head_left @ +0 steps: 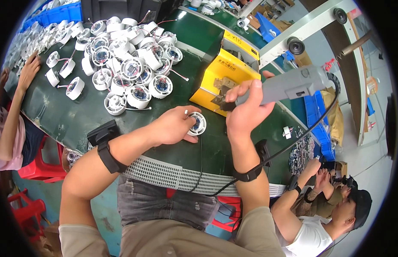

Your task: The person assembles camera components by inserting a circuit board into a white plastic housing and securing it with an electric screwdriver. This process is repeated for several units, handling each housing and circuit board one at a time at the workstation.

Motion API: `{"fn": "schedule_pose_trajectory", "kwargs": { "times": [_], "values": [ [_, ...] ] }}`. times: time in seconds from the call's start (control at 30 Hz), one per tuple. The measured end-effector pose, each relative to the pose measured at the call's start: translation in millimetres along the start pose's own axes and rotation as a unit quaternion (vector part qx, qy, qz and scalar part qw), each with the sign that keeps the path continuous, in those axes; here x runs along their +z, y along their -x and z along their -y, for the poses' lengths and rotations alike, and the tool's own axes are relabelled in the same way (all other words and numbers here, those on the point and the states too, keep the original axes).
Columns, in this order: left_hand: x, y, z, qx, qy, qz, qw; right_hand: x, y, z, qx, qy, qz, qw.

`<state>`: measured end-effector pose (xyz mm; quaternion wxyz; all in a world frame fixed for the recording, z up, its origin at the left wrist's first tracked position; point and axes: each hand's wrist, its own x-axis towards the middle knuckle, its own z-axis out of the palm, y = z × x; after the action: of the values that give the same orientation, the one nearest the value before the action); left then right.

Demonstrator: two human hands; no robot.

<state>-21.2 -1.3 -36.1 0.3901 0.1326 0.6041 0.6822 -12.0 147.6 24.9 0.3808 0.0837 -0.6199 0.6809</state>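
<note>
Left hand (pixel 175 126): closed on the small round white plastic fan housing (pixel 197 123), pinned to the green bench (pixel 57 115).
Right hand (pixel 246 109): clamped on the grey electric screwdriver (pixel 289 85), just right of the housing.
Advice: housing should be held flat, driver kept upright.

- Yellow box (pixel 226 77) on the green table, just beyond the hands: boxy, bright yellow front and sides, dark opening on top, dark printed lettering across the front face.
- Yellow label strip (pixel 237 42) along the box's upper back edge, with dark handwritten marks.
- Small white tag (pixel 287 132) lying on the table to the right of the box, near the table's edge; print too small to tell.
- Brown cardboard cartons (pixel 263 9) at the far top, beyond the table, partly hidden.
</note>
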Motion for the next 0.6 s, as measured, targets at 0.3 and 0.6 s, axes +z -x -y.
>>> {"fn": "schedule_pose_trajectory", "kwargs": {
  "times": [0.3,0.6],
  "values": [
    [-0.5,-3.1,4.0,0.020,-0.005,0.000,1.000,8.1,40.5,5.0,0.055,-0.062,0.077,0.994],
    [-0.4,-4.2,6.5,0.031,0.003,0.008,0.999,10.0,42.3,0.0,0.048,-0.064,0.083,0.993]
  ]
}}
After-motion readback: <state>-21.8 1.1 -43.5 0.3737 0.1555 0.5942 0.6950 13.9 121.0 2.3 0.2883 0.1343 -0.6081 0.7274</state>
